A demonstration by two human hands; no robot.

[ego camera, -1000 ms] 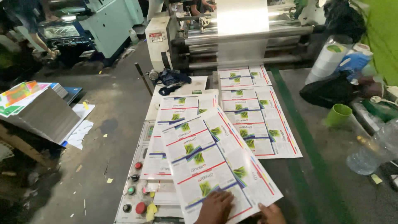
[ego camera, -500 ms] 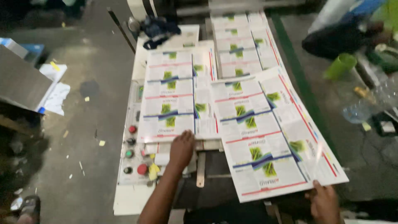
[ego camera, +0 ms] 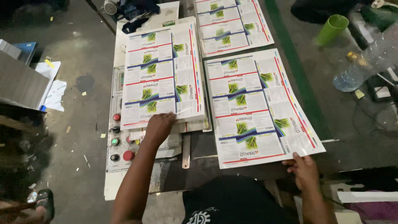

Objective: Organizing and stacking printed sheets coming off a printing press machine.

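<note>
The printed sheet [ego camera: 257, 112] under the right hand [ego camera: 306, 171] is thin, glossy film or coated paper, its surface catching light along the edge. The stack of printed sheets [ego camera: 161, 74] under the left hand [ego camera: 159, 126] has the same smooth sheen. The control panel [ego camera: 118, 137] looks like painted metal, dull and scuffed, with shiny plastic buttons [ego camera: 128, 155]. The green cup [ego camera: 331, 29] is matt plastic; the bottle [ego camera: 365, 62] is clear, crinkled plastic. The floor [ego camera: 78, 54] is rough, stained concrete.
</note>
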